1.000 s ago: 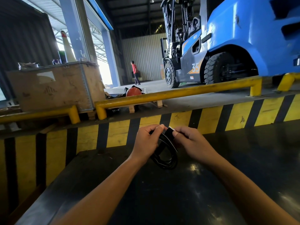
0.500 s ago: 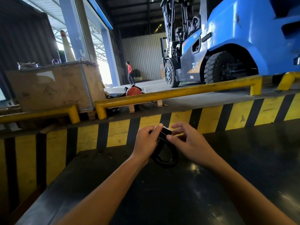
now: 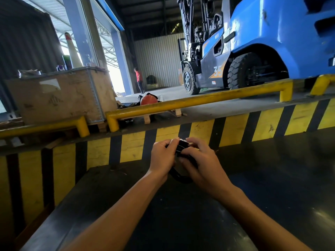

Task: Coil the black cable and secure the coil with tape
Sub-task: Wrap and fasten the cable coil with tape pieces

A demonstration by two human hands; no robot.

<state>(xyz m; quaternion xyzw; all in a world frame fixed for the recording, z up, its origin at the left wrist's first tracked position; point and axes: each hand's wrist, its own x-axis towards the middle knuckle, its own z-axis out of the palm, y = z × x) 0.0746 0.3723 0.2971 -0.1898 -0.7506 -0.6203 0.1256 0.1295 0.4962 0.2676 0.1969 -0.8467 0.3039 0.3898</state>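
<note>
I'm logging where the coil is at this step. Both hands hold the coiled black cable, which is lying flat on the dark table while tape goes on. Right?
Not quite. In the head view the coiled black cable is held up off the dark table, not lying flat on it. The left hand and right hand both grip it, with the tape at its top.

- Most of the black cable coil (image 3: 179,176) is hidden behind the left hand (image 3: 163,158) and the right hand (image 3: 203,165); only its bottom loop and a bit at the top show.
- The tape (image 3: 182,145) is dark like the cable, so where it ends is hard to tell.
- The blue forklift (image 3: 272,42) is cut off by the top and right edges.
- The far-off person (image 3: 139,79) is too small to see well.
</note>
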